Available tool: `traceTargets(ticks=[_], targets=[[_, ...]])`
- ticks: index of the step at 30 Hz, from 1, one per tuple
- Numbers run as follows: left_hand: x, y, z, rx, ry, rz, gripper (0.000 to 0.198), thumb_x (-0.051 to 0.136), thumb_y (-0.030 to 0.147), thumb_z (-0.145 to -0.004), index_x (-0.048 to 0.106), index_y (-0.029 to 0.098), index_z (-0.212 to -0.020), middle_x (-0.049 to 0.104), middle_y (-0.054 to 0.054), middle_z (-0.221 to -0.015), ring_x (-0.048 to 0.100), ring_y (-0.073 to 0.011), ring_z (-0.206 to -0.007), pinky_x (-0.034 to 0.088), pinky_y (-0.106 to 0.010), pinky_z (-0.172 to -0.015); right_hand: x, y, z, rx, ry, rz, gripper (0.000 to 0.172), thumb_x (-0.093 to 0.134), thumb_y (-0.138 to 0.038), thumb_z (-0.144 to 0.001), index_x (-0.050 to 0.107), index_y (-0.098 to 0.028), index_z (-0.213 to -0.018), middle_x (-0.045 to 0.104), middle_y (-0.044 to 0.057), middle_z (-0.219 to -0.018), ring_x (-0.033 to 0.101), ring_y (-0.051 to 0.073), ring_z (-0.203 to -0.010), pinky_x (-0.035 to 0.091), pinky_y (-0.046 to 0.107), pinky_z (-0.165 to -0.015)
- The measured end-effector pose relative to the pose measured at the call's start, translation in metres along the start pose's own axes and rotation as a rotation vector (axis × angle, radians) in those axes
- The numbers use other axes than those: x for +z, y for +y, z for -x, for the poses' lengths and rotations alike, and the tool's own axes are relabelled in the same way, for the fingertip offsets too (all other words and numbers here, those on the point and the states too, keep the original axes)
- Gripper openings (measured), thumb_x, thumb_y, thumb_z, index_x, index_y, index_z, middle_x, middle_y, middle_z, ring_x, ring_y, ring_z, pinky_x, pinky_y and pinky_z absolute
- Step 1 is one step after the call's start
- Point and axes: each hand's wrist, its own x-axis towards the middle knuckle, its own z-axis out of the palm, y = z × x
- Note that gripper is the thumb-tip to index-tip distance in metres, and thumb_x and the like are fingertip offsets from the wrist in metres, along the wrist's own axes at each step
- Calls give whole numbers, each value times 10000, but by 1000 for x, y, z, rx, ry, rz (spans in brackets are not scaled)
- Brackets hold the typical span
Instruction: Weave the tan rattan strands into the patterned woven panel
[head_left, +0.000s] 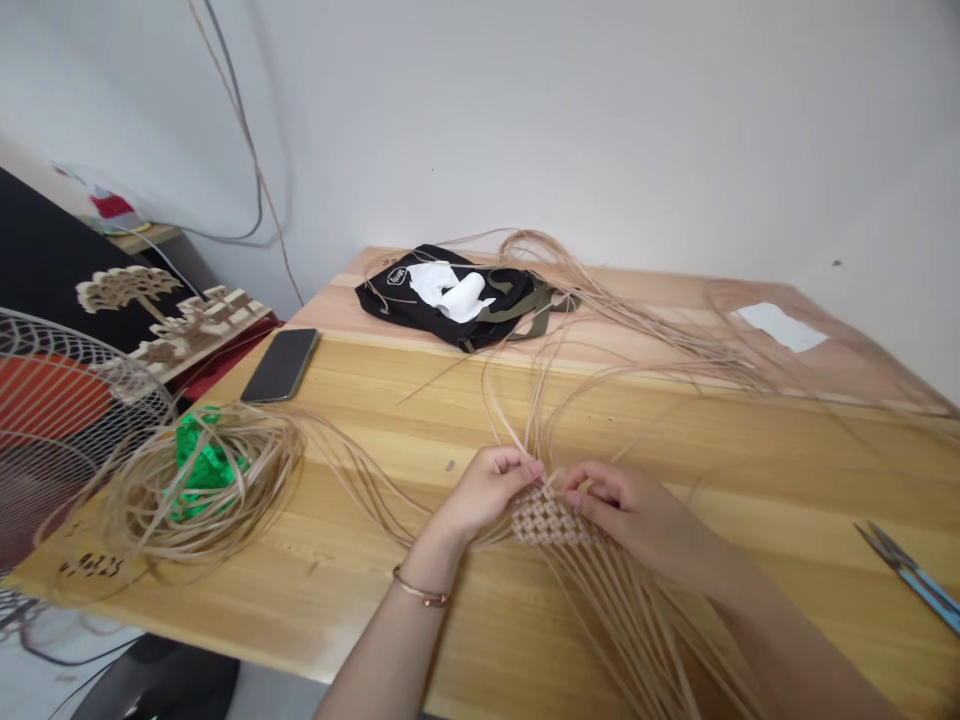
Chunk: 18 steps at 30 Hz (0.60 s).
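A small woven rattan mat (553,520) lies on the wooden table, its long loose strands running toward me, to the left and away toward the back. My left hand (496,488) is at the mat's upper left corner, thumb and forefinger pinched on a rattan strand (504,415). At the upper right edge is my right hand (624,505), its fingers curled and thumb close to the forefinger near the weave. What sits between those right fingertips is too small to make out. A bracelet (421,590) circles my left wrist.
A rattan coil (270,450) with green wrapping (202,465) lies at the left, near a phone (280,365). Behind the mat are a black bag (397,305) with white tissue (457,292) and more strands. Scissors-like snips (911,575) lie right; a fan (67,400) stands left.
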Motion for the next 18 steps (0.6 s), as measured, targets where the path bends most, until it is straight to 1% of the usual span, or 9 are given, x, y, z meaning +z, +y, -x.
traceTargets(ticks=[2,5,7,10,12,15,16,17,18], targets=[[0,1,0,32,6,-64,308,665,389,-619,611,87,-644,580,-19,-616,491,-83,-575,366,-213,-584,-1,1,0,60,-19,-83,207,432,-362,-803,544,-189,-822,480,-37,-566,398,85,-482,270,196,-454],[0,4,1,74,11,-155,289,636,378,-655,624,90,-662,593,-33,-660,507,-98,-627,379,-217,-620,-2,3,0,158,-32,-189,279,450,-393,-789,492,-200,-986,411,-72,-492,328,72,-411,224,184,-399],[0,5,2,71,8,-180,284,623,376,-670,625,93,-662,590,-32,-652,507,-98,-621,381,-215,-622,-3,3,0,181,-12,-208,340,471,-385,-776,461,-208,-1066,385,-86,-465,308,70,-389,206,182,-386],[-1,5,1,73,-2,-214,285,605,382,-687,627,99,-663,585,-33,-648,512,-107,-624,387,-219,-625,-4,2,0,199,7,-222,324,500,-385,-752,520,-192,-1012,388,-84,-449,304,61,-375,199,184,-383],[-2,5,0,123,-11,-269,281,590,378,-702,633,104,-659,587,-43,-681,522,-122,-668,393,-226,-655,-4,3,-1,242,-11,-280,327,530,-397,-727,554,-177,-968,473,-56,-491,353,61,-390,228,184,-389],[-3,5,-1,211,-24,-338,272,579,368,-713,641,111,-646,590,-57,-727,532,-142,-730,396,-240,-711,-5,7,-4,309,-76,-475,364,594,-393,-670,573,-162,-950,590,1,-636,453,74,-462,301,191,-423],[-3,5,-1,226,-25,-344,269,580,365,-712,641,112,-642,591,-59,-735,533,-146,-740,395,-244,-722,-5,10,-5,326,-93,-536,371,613,-389,-651,580,-158,-939,595,3,-647,442,67,-453,293,189,-413],[-4,5,-1,231,-25,-343,266,583,361,-709,641,112,-639,592,-59,-738,534,-148,-743,395,-245,-725,-6,12,-6,338,-106,-582,372,624,-387,-639,589,-154,-927,577,-11,-608,397,52,-415,257,185,-387],[-4,6,-1,227,-25,-339,262,583,357,-708,639,111,-637,593,-59,-736,534,-148,-740,394,-245,-720,-7,15,-6,346,-119,-612,370,628,-388,-636,596,-150,-916,529,-39,-532,321,35,-371,198,183,-362]])
